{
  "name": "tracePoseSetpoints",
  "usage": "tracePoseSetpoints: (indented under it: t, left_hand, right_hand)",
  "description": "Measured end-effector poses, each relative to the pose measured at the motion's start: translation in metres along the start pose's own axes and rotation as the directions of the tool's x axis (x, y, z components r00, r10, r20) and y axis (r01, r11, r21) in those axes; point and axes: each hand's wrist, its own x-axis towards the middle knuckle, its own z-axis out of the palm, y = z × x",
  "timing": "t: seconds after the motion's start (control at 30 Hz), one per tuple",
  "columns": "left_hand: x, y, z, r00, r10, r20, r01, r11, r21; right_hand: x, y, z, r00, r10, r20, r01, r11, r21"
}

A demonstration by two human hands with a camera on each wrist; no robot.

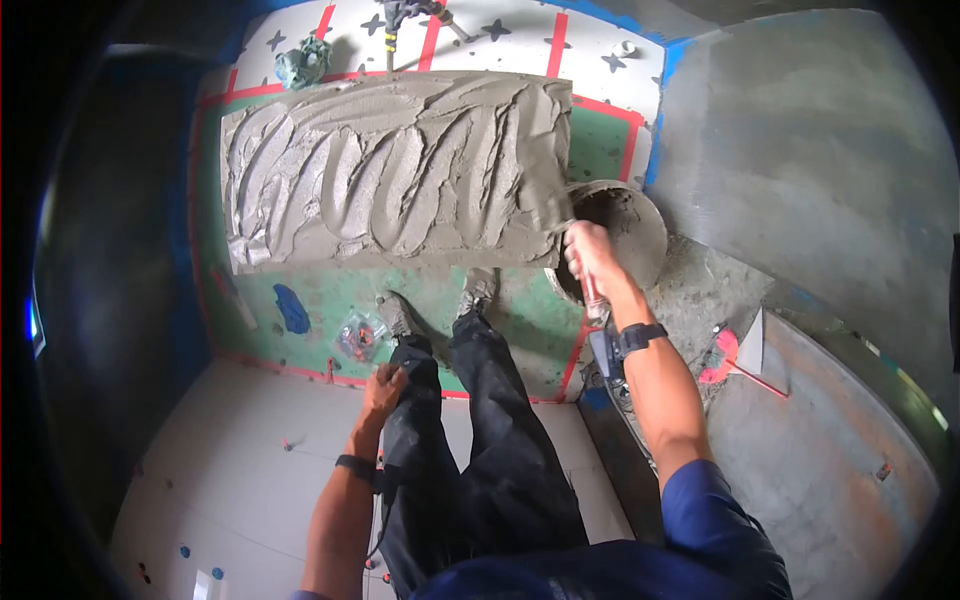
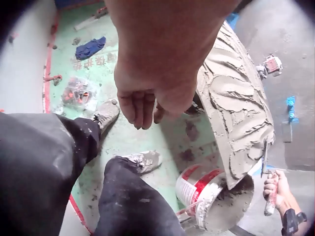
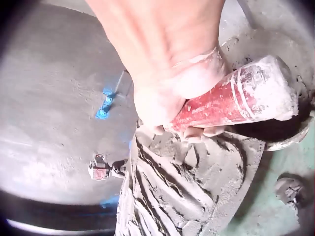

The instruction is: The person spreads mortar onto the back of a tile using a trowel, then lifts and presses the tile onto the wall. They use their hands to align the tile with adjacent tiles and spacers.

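A rectangular slab [image 1: 400, 180] coated in wet grey mortar with looping ridges lies across the head view. At its right end the right hand [image 1: 592, 255] grips a trowel's red handle [image 3: 221, 105], crusted with mortar; the trowel blade [image 1: 546, 190] lies over the mortar. In the right wrist view the right hand [image 3: 172, 93] hides most of the blade. Away from the slab, the left hand [image 1: 384, 388] hangs beside the left thigh, its fingers loosely curled around nothing in the left wrist view.
A mortar bucket [image 1: 650, 235] stands under the slab's right corner. Both shoes stand on the green floor [image 1: 340, 325] near the slab's front edge. A blue cloth [image 1: 291, 308] and a plastic bag [image 1: 360, 336] lie left of them. A pink-and-red tool [image 1: 722, 358] lies at the right.
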Motion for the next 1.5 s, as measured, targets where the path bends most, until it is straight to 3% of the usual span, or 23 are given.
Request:
tracePoseSetpoints:
  t: [0.17, 0.2, 0.23, 0.27, 0.3, 0.33, 0.37, 0.53, 0.6, 0.63, 0.67, 0.7, 0.8, 0.87, 0.93, 0.97, 1.0, 1.17, 1.27, 1.3, 1.33, 1.4, 1.5]
  left_hand:
    - [-0.017, 0.002, -0.011, 0.996, -0.073, 0.052, 0.076, 0.996, -0.057]
    - [-0.018, 0.012, -0.015, 0.997, -0.057, 0.061, 0.061, 0.996, -0.072]
    - [-0.020, 0.013, -0.016, 0.996, -0.068, 0.053, 0.072, 0.995, -0.071]
    - [-0.018, 0.014, -0.017, 0.998, -0.057, 0.040, 0.060, 0.995, -0.075]
    - [-0.015, 0.016, -0.018, 0.999, -0.043, 0.026, 0.045, 0.996, -0.078]
    - [-0.010, 0.008, -0.015, 0.999, -0.030, 0.020, 0.032, 0.994, -0.102]
    - [-0.006, 0.002, -0.014, 0.999, -0.022, 0.041, 0.026, 0.994, -0.102]
    - [-0.007, -0.018, -0.005, 0.987, -0.107, 0.123, 0.131, 0.968, -0.215]
    - [-0.010, -0.022, -0.008, 0.987, -0.093, 0.131, 0.124, 0.958, -0.257]
    - [-0.015, -0.023, -0.008, 0.987, -0.078, 0.141, 0.118, 0.945, -0.305]
    - [-0.016, -0.025, -0.011, 0.985, -0.069, 0.161, 0.115, 0.946, -0.303]
    - [-0.017, -0.026, -0.018, 0.983, -0.062, 0.172, 0.100, 0.971, -0.219]
    - [-0.008, -0.052, -0.030, 0.985, -0.063, 0.161, 0.076, 0.994, -0.078]
    - [0.007, -0.091, -0.030, 0.994, -0.011, 0.105, 0.023, 0.994, -0.108]
    - [-0.002, -0.065, -0.050, 0.981, -0.094, 0.169, 0.120, 0.981, -0.151]
    - [-0.005, -0.061, -0.054, 0.983, -0.110, 0.146, 0.134, 0.977, -0.168]
    - [-0.005, -0.058, -0.058, 0.983, -0.114, 0.141, 0.137, 0.976, -0.169]
    - [-0.007, -0.080, -0.066, 0.981, -0.131, 0.143, 0.156, 0.971, -0.182]
    - [-0.011, -0.076, -0.066, 0.977, -0.150, 0.154, 0.176, 0.970, -0.169]
    - [-0.013, -0.073, -0.066, 0.976, -0.158, 0.151, 0.182, 0.970, -0.161]
    - [-0.015, -0.070, -0.063, 0.975, -0.164, 0.152, 0.187, 0.970, -0.154]
    - [-0.011, -0.077, -0.059, 0.979, -0.111, 0.170, 0.143, 0.972, -0.188]
    - [-0.008, -0.067, -0.052, 0.975, -0.138, 0.173, 0.169, 0.970, -0.177]
  right_hand:
    - [-0.030, 0.045, 0.002, 0.993, -0.004, 0.121, 0.048, 0.932, -0.358]
    - [-0.019, 0.071, -0.006, 0.900, -0.435, -0.017, 0.318, 0.686, -0.655]
    - [-0.018, 0.092, -0.004, 0.613, -0.790, 0.009, 0.379, 0.284, -0.880]
    - [-0.034, 0.090, 0.013, 0.617, -0.787, 0.012, 0.387, 0.290, -0.875]
    - [-0.050, 0.088, 0.031, 0.878, -0.432, -0.205, 0.274, 0.806, -0.525]
    - [-0.064, 0.091, 0.054, 0.985, 0.054, -0.167, -0.057, 0.998, -0.017]
    - [-0.068, 0.104, 0.079, 0.975, 0.206, -0.079, -0.191, 0.968, 0.162]
    - [-0.072, 0.145, 0.220, 0.994, 0.064, 0.087, -0.085, 0.964, 0.253]
    - [-0.059, 0.147, 0.238, 0.992, 0.016, 0.124, -0.007, 0.997, -0.075]
    - [-0.057, 0.152, 0.234, 0.968, -0.248, 0.027, 0.232, 0.856, -0.462]
    - [-0.066, 0.133, 0.230, 0.862, -0.505, 0.044, 0.342, 0.517, -0.785]
    - [-0.080, 0.110, 0.209, 0.974, -0.224, 0.031, 0.154, 0.553, -0.819]
    - [-0.099, 0.100, 0.140, 0.956, -0.269, -0.119, -0.002, 0.401, -0.916]
    - [-0.111, 0.105, 0.099, 0.923, -0.263, -0.282, -0.134, 0.467, -0.874]
    - [-0.086, 0.184, 0.058, 0.676, -0.688, -0.265, 0.086, 0.431, -0.898]
    - [-0.097, 0.178, 0.067, 0.843, -0.307, -0.443, 0.056, 0.867, -0.495]
    - [-0.109, 0.176, 0.082, 0.928, 0.137, -0.346, -0.123, 0.991, 0.062]
    - [-0.112, 0.181, 0.211, 0.971, 0.221, -0.086, -0.162, 0.883, 0.440]
    - [-0.097, 0.181, 0.244, 0.995, 0.100, 0.012, -0.100, 0.983, 0.157]
    - [-0.082, 0.191, 0.237, 1.000, -0.024, 0.006, 0.025, 0.968, -0.249]
    - [-0.086, 0.185, 0.226, 1.000, -0.025, -0.007, 0.022, 0.969, -0.246]
    - [-0.105, 0.149, 0.190, 0.939, -0.333, -0.080, 0.093, 0.472, -0.877]
    - [-0.116, 0.119, 0.104, 0.960, -0.252, -0.122, -0.045, 0.291, -0.956]
